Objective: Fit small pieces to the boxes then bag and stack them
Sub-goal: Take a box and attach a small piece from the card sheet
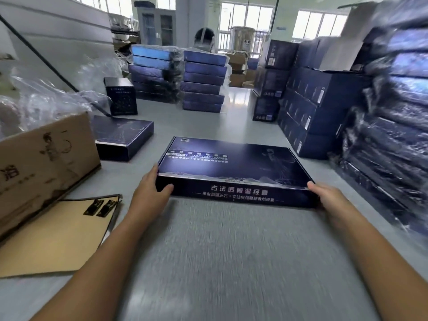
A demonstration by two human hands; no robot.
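Head view: a closed flat dark-blue box (pixel 234 165) was at the middle of the grey bench (pixel 231 251). The left hand (pixel 151 192) clasped its near-left corner and the right hand (pixel 330 196) its near-right corner, thumbs on the front wall.

Lighting: bright, diffuse daylight from the rear windows (pixel 245 17), which are overexposed. Glare: a pale sheen crosses the lid of the flat box (pixel 231 158) and the bagged stacks (pixel 393 112) at right. Shadows: soft and narrow under the box's near edge. Blur: streaked motion blur over the near part of the grey table (pixel 231 251) and along the right margin. Distortion: wide-angle bowing at the edges.
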